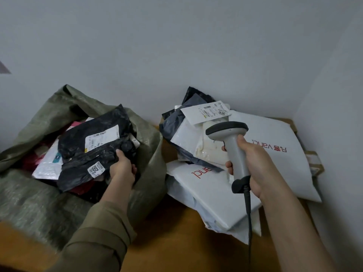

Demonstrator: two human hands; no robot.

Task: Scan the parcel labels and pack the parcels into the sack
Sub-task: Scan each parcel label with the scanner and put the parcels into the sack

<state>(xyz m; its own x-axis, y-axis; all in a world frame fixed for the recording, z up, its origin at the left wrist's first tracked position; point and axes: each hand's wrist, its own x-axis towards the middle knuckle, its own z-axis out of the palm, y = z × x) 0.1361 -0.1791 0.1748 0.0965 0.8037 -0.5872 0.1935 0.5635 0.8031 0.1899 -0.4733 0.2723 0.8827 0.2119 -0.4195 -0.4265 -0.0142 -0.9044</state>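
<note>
both forearms reach in from the bottom edge, the left one in an olive sleeve (98,238), the right one bare. left hand (122,169) grips the near edge of a black parcel (94,146), fingers curled under and thumb on top, holding it over the mouth of the green woven sack (39,203); the parcel lies label-up on top of the parcels already inside, among them a white one and some pink and dark red ones, so i judge it is being set down or pushed into place and not lifted out. gripping by the edge keeps the hand clear of the sack's rim and lets the soft bag slide in flat. right hand (253,163) is wrapped fully round the handle of the grey scanner (230,142), whose head hangs just above the pile of waiting parcels (225,203) with its cable trailing down toward the camera. held there, the scanner is ready for the next label, likely the white label (206,112) facing up on top of the heap. that pile of white and dark grey mailers rests on flattened cardboard (312,160) by the wall, just beside the sack, so each parcel needs only a short carry leftward. the sack looks fairly full, yet several parcels remain unpacked.
</note>
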